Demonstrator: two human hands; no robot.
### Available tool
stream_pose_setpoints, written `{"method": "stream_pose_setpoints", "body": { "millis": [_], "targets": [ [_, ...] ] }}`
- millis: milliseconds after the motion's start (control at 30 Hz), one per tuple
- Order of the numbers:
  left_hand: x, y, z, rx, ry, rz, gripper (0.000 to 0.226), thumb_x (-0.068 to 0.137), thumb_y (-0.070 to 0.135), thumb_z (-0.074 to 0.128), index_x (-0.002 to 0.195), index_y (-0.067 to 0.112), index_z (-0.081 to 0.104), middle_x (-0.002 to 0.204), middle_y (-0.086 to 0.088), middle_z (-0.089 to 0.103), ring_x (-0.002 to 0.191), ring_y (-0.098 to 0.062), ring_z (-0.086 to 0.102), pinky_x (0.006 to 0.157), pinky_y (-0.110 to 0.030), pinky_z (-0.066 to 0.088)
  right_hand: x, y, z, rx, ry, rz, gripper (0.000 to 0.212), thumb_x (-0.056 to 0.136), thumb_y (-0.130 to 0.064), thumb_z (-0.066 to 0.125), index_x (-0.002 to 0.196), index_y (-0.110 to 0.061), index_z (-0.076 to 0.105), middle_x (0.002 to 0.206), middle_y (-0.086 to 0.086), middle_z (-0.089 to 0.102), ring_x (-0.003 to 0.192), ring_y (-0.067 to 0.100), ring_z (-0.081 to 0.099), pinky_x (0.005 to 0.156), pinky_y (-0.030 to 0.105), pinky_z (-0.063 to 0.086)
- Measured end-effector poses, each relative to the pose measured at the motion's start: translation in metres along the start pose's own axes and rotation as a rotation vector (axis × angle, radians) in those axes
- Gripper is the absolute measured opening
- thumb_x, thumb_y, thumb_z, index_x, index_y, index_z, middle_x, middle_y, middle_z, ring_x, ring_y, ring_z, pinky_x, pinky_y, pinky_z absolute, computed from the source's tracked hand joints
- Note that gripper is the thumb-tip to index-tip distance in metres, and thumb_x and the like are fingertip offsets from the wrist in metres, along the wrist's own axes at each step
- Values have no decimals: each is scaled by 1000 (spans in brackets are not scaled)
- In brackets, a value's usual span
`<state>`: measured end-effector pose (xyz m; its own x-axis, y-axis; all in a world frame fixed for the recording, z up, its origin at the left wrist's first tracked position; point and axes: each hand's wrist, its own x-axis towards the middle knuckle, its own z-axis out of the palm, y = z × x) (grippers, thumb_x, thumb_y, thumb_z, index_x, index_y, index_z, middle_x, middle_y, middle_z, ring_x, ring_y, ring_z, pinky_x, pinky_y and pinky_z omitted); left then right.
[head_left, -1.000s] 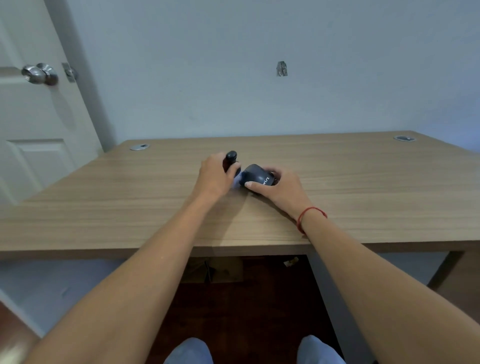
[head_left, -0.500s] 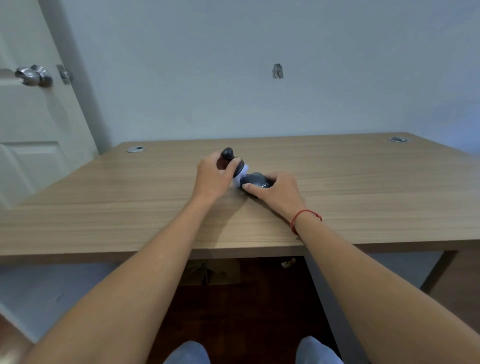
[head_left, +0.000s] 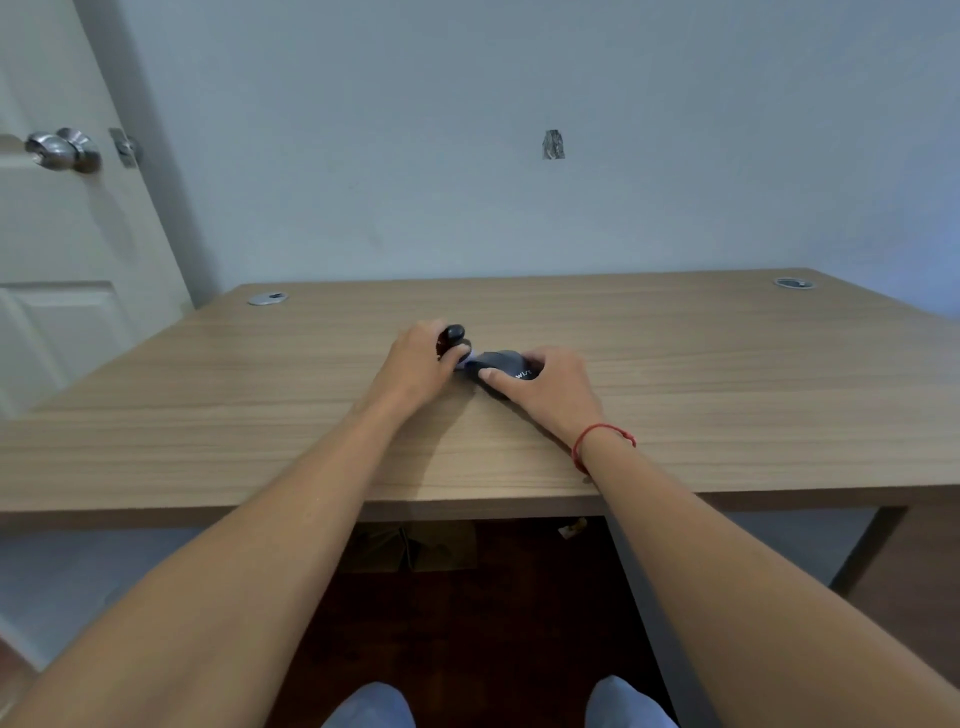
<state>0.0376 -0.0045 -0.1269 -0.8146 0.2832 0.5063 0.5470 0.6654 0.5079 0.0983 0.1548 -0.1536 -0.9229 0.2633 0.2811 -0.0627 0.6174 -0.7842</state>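
Observation:
A dark, rounded gadget (head_left: 506, 364) with pale lettering lies on the wooden desk (head_left: 727, 395) near its middle. My right hand (head_left: 540, 384) grips it, thumb on the near side and fingers curled over the far side. My left hand (head_left: 415, 366) holds a small black rounded piece (head_left: 453, 335) just left of the gadget, the thumb pressed against it. A bit of something whitish (head_left: 462, 365) shows between the two hands; what it is cannot be made out. A red string is tied round my right wrist.
Two metal cable grommets (head_left: 267, 298) (head_left: 794, 283) sit in the desk's far corners. A white door with a metal knob (head_left: 62, 149) stands at the left. A blue-grey wall runs behind the desk. My knees show below the desk's front edge.
My left hand has tilted the black piece a little; both hands stay at the same spot on the desk. The view has shifted slightly.

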Motion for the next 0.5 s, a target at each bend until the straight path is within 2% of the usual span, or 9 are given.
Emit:
{"method": "stream_pose_setpoints", "body": {
  "millis": [67, 133, 167, 233, 333, 500],
  "targets": [
    [-6, -7, -6, 63, 34, -9, 17, 87, 23, 61, 88, 6, 64, 89, -16, 71, 86, -34, 65, 78, -44, 52, -1, -2, 0, -27, 21, -2, 54, 73, -64, 69, 105, -20, 70, 99, -2, 73, 93, 17, 69, 82, 40, 58],
    [-10, -10, -11, 102, 51, 5, 16, 88, 22, 61, 88, 7, 66, 89, -16, 71, 85, -34, 64, 77, -43, 52, -2, -5, 0, -8, 34, -3, 64, 80, -54, 69, 127, -12, 61, 125, 5, 66, 115, 23, 62, 97, 39, 51],
    [-14, -10, -15, 120, 35, 4, 14, 88, 21, 62, 89, 7, 68, 90, -15, 71, 86, -33, 64, 78, -42, 52, -4, -7, 0, 7, 32, -15, 64, 84, -47, 69, 132, -7, 57, 132, 9, 63, 121, 25, 59, 101, 36, 48],
    [-19, -12, -17, 136, -17, 14, 13, 86, 14, 61, 94, 11, 71, 95, -11, 73, 91, -31, 66, 82, -39, 52, -7, -10, -1, -9, 24, -51, 50, 85, -35, 70, 123, -4, 62, 123, 13, 66, 114, 29, 61, 96, 37, 48],
    [-31, -10, -16, 152, -60, 33, 24, 83, 9, 59, 104, 15, 71, 104, -9, 74, 96, -29, 65, 85, -34, 51, -8, -10, 0, -72, 20, -66, 25, 80, -37, 71, 98, -20, 68, 95, 3, 70, 91, 25, 65, 77, 35, 51],
    [-42, -5, -14, 141, -52, 31, 24, 80, 27, 66, 98, 12, 71, 98, -3, 73, 91, -23, 65, 78, -26, 46, -7, -11, 4, -69, 60, -30, 40, 80, -47, 70, 111, -22, 69, 102, -2, 71, 94, 18, 65, 80, 34, 53]
  ]
}}
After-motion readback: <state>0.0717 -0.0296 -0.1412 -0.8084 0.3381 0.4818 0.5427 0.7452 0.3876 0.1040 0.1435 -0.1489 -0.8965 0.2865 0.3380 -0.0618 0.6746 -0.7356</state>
